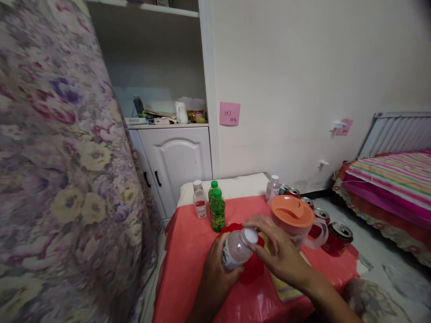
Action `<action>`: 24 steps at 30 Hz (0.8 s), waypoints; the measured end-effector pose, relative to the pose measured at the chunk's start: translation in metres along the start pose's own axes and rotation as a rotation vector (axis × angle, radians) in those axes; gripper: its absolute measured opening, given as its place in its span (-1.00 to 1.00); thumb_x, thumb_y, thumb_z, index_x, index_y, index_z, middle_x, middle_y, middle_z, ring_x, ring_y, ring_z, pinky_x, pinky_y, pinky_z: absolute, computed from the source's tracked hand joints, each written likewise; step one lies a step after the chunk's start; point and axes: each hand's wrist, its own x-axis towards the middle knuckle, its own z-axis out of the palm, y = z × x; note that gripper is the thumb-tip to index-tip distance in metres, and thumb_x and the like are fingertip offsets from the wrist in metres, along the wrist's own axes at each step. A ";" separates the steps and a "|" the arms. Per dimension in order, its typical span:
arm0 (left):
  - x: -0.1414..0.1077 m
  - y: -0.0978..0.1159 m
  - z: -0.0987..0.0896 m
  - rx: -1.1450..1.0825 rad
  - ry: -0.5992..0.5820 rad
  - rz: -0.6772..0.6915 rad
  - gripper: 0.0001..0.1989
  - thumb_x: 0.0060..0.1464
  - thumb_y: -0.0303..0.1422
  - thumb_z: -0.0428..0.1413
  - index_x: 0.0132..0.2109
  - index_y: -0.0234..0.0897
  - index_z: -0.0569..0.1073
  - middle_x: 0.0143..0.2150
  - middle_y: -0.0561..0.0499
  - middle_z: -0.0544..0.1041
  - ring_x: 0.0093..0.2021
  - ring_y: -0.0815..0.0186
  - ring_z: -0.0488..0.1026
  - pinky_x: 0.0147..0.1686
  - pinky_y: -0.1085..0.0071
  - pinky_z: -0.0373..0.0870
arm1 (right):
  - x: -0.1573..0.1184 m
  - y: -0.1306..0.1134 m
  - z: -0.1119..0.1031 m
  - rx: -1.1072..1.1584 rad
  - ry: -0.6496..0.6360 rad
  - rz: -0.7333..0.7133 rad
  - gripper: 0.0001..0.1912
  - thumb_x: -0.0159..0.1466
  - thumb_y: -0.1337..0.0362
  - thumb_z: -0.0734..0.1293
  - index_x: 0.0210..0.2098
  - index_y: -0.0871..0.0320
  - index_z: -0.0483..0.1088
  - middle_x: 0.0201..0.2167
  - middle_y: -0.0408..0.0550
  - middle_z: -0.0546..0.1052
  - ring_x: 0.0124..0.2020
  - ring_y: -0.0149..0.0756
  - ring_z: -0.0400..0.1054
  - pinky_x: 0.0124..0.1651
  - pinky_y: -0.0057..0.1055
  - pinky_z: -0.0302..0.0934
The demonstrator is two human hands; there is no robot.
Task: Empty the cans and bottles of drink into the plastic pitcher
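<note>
My left hand is wrapped round the body of a clear plastic bottle with a printed label. The bottle tilts to the right above the table. On its white cap the thumb and fingers of my right hand are closed. Below the bottle lies a red dish or plate, mostly hidden by my hands. Just right of my right hand stands a clear pitcher with an orange lid. A yellow-edged flat item lies partly under my right forearm.
Two green bottles and white-capped bottles stand at the table's left back. Another white-capped bottle and several drink cans line the right side. A red cover drapes the table. A floral curtain hangs left; a bed stands right.
</note>
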 end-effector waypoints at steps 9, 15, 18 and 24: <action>0.002 -0.002 0.005 -0.042 -0.007 -0.010 -0.26 -0.26 -0.50 0.28 0.17 -0.26 0.37 0.19 -0.22 0.48 0.21 -0.05 0.39 0.21 0.00 0.31 | 0.000 0.002 -0.001 -0.021 0.061 0.104 -0.73 0.26 0.28 0.35 -0.04 0.10 0.38 -0.13 -0.01 0.46 -0.06 -0.17 0.36 0.01 -0.22 0.28; 0.002 -0.001 0.007 -0.018 -0.011 -0.030 -0.25 -0.25 -0.53 0.26 0.18 -0.23 0.35 0.19 -0.17 0.48 0.21 0.00 0.39 0.24 0.03 0.27 | -0.003 0.003 -0.005 0.032 0.012 0.073 -0.60 0.27 0.35 0.32 0.10 0.04 0.33 0.02 0.00 0.44 0.08 -0.18 0.32 0.16 -0.20 0.22; 0.002 -0.002 0.009 -0.030 -0.031 -0.036 -0.25 -0.24 -0.50 0.27 0.18 -0.23 0.34 0.20 -0.18 0.47 0.22 -0.03 0.38 0.24 0.02 0.26 | -0.004 0.005 -0.003 0.031 0.036 0.074 -0.61 0.26 0.35 0.34 0.08 0.05 0.35 -0.03 -0.01 0.45 0.04 -0.20 0.34 0.12 -0.23 0.24; 0.003 -0.003 0.010 -0.062 -0.059 -0.042 -0.24 -0.24 -0.50 0.27 0.19 -0.24 0.32 0.20 -0.20 0.46 0.22 -0.04 0.37 0.25 -0.01 0.24 | -0.007 0.004 -0.010 0.105 0.104 0.010 -0.65 0.32 0.29 0.32 0.09 -0.02 0.35 0.04 -0.02 0.44 0.13 -0.19 0.29 0.21 -0.24 0.17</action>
